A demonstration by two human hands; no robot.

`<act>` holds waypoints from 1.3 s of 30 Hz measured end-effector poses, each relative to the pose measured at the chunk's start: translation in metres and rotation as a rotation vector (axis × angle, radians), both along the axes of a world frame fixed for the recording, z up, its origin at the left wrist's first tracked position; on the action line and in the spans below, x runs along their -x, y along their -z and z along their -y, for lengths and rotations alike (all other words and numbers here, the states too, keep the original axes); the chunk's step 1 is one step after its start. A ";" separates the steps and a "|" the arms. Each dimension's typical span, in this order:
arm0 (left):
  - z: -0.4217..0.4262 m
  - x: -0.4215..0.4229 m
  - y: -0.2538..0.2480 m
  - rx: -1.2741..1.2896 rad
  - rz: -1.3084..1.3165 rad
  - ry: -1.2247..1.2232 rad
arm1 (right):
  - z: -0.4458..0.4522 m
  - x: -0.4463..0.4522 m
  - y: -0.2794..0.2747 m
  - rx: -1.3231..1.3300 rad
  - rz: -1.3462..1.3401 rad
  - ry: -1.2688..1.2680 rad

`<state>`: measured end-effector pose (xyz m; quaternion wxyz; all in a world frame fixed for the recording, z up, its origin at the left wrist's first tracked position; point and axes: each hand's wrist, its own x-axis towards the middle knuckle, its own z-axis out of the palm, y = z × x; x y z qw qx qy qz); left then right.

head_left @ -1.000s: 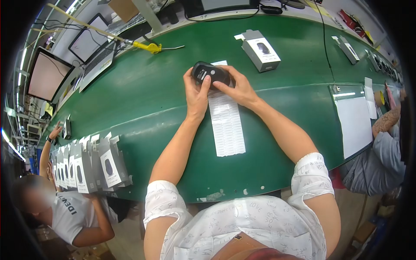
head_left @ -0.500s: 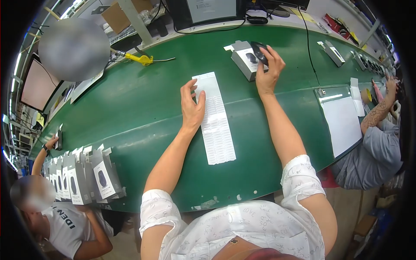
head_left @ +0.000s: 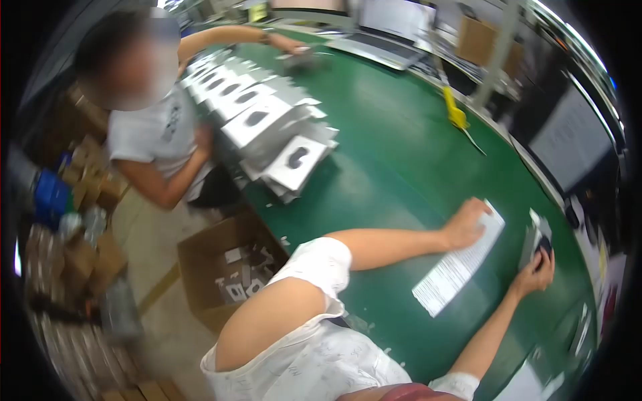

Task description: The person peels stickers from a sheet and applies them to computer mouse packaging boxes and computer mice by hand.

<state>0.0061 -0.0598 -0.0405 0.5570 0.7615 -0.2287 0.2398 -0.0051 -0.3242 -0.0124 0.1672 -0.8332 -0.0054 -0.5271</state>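
Note:
My left hand (head_left: 465, 225) rests on the upper part of a long white label sheet (head_left: 456, 271), fingers loosely spread and nothing held. Over to the right, my right hand (head_left: 534, 273) has its fingers around a dark computer mouse (head_left: 543, 245), partly hidden by the fingers. The mouse is at the side of a grey and white box (head_left: 533, 234) with its end flap up; whether they touch is unclear. Both hands are over the green table (head_left: 374, 194).
Rows of grey and white boxes (head_left: 257, 120) stand at the upper left, beside a co-worker (head_left: 157, 134) whose hand reaches over the table. A yellow air gun (head_left: 455, 110), a laptop (head_left: 378, 50) and a monitor (head_left: 572, 137) line the far edge. An open carton (head_left: 200, 267) is below.
The view has swung left. My right hand stays by the single box with the mouse, which both hands held earlier. My left hand stays at the label sheet.

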 end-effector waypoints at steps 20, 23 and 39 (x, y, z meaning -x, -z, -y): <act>0.000 0.009 -0.015 -0.089 -0.125 0.198 | -0.096 0.021 -0.007 -0.150 -0.755 -0.442; -0.004 0.009 -0.019 0.105 -0.267 0.290 | -0.093 0.018 -0.002 -0.272 -0.692 -0.478; -0.001 0.006 -0.020 0.332 -0.164 0.183 | -0.095 0.014 0.002 -0.812 -0.437 -0.822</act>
